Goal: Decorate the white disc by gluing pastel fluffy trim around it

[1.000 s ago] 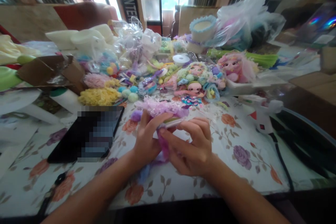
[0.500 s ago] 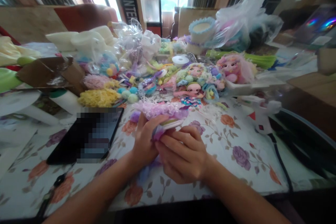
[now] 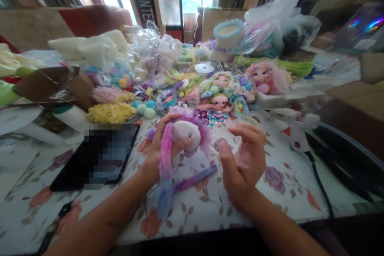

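My left hand [image 3: 159, 148] grips a round white disc [image 3: 185, 133] edged with fluffy lilac trim [image 3: 205, 136], its thumb lying across the disc's face. A small dark mark shows on the disc. From its left side a fuzzy pink, purple and blue strip [image 3: 167, 160] hangs down, and its lower part bends back to the right over the tablecloth. To the right, apart from the disc, my right hand [image 3: 244, 160] is raised with thumb and fingers spread and nothing between them. Purple flower pieces and shiny sequins [image 3: 219, 118] lie just beyond the disc.
A tablet [image 3: 96, 156] lies at the left on the flowered tablecloth [image 3: 192, 216]. At the right stands a white glue gun [image 3: 300, 128] with a black cord. Behind are yellow trim [image 3: 111, 112], pompoms [image 3: 145, 108], doll heads [image 3: 264, 76], a ribbon spool [image 3: 204, 68] and plastic bags.
My right hand has let go of the strip and moved right, its fingers now apart. The disc has turned its white face toward me, and the strip now hangs loose.
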Tool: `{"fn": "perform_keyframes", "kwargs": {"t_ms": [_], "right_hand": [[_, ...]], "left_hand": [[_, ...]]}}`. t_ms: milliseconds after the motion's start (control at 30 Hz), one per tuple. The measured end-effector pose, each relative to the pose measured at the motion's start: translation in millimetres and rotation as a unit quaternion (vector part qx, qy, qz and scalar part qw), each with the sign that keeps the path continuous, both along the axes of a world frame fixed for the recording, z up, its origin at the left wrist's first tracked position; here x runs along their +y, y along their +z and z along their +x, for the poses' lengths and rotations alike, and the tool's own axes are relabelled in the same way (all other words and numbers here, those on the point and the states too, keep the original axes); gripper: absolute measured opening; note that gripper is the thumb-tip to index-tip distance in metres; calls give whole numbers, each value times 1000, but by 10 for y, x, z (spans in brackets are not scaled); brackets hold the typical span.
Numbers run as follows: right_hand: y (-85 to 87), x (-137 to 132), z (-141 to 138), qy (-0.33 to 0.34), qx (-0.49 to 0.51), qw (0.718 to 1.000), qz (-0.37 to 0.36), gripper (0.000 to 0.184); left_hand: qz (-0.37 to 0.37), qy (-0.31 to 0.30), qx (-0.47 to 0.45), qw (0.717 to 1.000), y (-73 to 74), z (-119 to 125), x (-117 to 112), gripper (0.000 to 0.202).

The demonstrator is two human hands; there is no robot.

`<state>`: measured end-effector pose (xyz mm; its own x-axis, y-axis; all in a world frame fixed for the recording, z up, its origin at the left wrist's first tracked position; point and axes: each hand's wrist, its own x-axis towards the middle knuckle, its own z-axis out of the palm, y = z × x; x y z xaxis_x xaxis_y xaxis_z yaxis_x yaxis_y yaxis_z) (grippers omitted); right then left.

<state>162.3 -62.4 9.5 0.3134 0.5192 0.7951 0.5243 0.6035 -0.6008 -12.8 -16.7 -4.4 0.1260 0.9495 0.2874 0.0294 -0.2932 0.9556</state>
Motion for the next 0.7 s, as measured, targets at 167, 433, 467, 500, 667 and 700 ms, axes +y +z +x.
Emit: {"fn": "perform_keyframes", "kwargs": {"t_ms": [167,433,467,500,667,700], "right_hand": [[-17,95,-45,125,141,953,-235,63],[-48,41,-83,205,67,933,-287,84],[-48,32,-84,210,52,939,-268,84],[-49,23,-85,210,33,945,-248,84],[-48,8,-80,181,-3,958,-221,82],[-45,12,-77,179,11,956,-233,80]], "left_hand": [[-72,-56,-98,991,-92,-19,49,61],[-214,-210,-279,912,-59,3,32,51],[-216,-221,-277,910,-65,-5,34,50],[-212,-230,-274,909,-73,-14,36,48],[-177,-230,-247,925,-88,-72,49,55],[-165,-223,-224,934,-74,-84,49,59]]}}
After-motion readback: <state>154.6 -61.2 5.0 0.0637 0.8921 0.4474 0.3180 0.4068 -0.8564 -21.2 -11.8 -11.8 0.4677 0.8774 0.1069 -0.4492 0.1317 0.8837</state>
